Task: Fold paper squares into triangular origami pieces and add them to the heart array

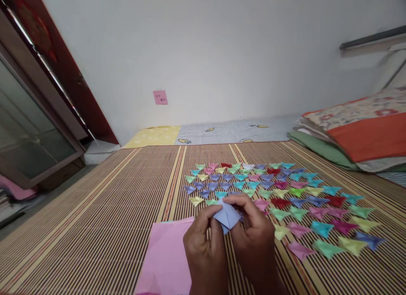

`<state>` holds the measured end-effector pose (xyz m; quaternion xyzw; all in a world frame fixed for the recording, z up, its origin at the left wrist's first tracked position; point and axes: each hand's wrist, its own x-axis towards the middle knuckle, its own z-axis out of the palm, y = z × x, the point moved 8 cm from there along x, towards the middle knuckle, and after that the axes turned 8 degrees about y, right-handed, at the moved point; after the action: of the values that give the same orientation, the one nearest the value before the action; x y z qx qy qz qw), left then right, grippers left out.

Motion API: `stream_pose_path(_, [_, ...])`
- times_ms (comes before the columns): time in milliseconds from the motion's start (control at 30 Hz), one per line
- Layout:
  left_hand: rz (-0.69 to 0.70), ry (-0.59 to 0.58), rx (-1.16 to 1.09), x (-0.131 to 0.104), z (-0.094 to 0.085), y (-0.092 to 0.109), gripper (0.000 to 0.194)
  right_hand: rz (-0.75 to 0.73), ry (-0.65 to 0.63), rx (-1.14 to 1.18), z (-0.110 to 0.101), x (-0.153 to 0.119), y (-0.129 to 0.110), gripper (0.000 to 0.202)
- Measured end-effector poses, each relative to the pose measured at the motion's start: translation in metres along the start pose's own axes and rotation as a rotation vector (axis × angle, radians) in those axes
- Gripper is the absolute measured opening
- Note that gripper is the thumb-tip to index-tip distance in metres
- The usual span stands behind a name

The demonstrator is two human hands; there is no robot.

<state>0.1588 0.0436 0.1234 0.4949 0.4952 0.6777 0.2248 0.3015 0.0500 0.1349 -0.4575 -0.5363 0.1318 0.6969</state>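
A light blue folded paper [227, 216] is held up between both hands, at the lower middle of the view. My left hand [204, 240] pinches its left side, thumb and fingers closed on it. On the right side, my right hand [255, 235] grips the same paper, with the index finger on its top edge. Rows of small folded paper pieces [298, 192] in many colours lie beyond and to the right of my hands. Beside my left hand lies a stack of pink paper sheets [168, 257], partly hidden by that hand.
A striped mat [104, 210] covers the surface. Folded bedding with an orange and floral cover [371, 130] lies at the right. Behind the mat stands a white wall with a pink note [160, 97]. A glass-panelled door [28, 121] is at the left.
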Motion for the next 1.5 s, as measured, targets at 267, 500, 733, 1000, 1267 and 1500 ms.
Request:
stream_pose_path(267, [-0.373,-0.197,-0.205,0.006,0.012,-0.023,0.017,-0.030,-0.125,-0.063,0.004,0.008,0.004,0.022])
stream_pose_path(500, [-0.550,-0.124,-0.313,0.011,0.009,-0.030,0.024,0.080,-0.455,0.044,0.009,0.003,0.012,0.035])
stream_pose_path(733, [-0.391,-0.144,-0.246,0.014,0.004,-0.027,0.014,0.284,-0.367,0.150,0.008,0.004,0.026,0.029])
stream_pose_path(1000, [-0.390,-0.128,-0.262,0.010,0.004,-0.024,0.023,0.338,-0.234,0.191,0.010,0.003,0.032,0.021])
stream_pose_path(1267, [-0.456,-0.306,-0.229,0.011,0.015,-0.031,0.021,0.219,-0.283,0.164,0.010,0.008,0.022,0.019])
stream_pose_path(1500, [-0.246,-0.291,0.048,0.010,0.011,-0.021,0.023,0.144,-0.328,0.106,0.011,0.009,0.012,0.005])
